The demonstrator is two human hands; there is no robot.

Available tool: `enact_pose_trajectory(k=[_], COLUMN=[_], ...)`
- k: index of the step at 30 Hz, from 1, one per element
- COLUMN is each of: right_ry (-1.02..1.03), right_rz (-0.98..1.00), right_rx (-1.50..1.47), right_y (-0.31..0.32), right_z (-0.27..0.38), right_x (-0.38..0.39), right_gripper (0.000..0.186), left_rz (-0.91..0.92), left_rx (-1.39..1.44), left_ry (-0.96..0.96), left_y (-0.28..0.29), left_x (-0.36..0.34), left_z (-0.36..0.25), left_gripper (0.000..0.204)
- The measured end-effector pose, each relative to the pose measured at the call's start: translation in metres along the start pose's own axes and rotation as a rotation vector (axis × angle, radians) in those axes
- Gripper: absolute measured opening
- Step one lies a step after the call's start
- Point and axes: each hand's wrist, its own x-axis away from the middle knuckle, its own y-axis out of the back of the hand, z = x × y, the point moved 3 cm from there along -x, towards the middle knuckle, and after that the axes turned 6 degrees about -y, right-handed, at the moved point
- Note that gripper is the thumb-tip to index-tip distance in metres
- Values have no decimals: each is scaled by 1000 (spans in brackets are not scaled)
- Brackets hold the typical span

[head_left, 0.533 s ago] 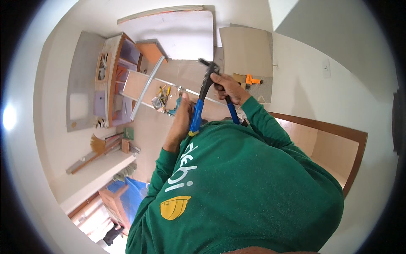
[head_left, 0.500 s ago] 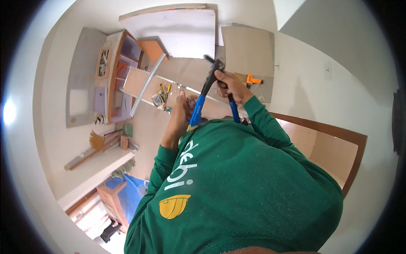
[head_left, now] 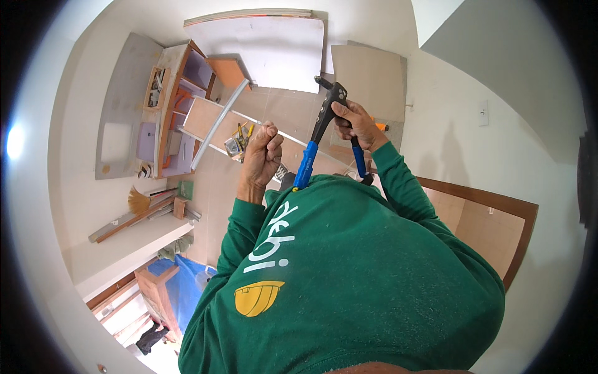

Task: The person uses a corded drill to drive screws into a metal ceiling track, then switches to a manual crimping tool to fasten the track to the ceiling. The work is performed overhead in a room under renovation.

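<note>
Right grip point(head_left: 359, 126) wrapped round upper riveter point(head_left: 322, 118); left grip point(head_left: 263, 153) curled, cannot tell contents; lopsided one-handed hold could let riveter swivel, handle point(head_left: 305, 165) snagging sweatshirt point(head_left: 374, 255).

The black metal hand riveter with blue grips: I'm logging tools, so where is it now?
In the head view, the riveter is just right of centre in the upper half, held in the bare right hand, its grips toward the green sweatshirt.
</note>
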Motion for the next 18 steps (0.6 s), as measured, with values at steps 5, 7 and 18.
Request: enact_pose_trajectory(k=[5,7,18], right_ry=[44,41,73], right_rz=[42,54,96], right_rx=[-13,-11,-34], right_y=[-10,-12,-43], right_z=[15,18,21], right_x=[6,6,13], right_gripper=[34,33,34], left_rz=[22,18,82], left_rx=[209,222,-179], left_ry=[12,14,-222], left_y=[-7,-10,-77], left_x=[-4,-10,-50], left_z=[6,6,-15], left_gripper=[22,26,32])
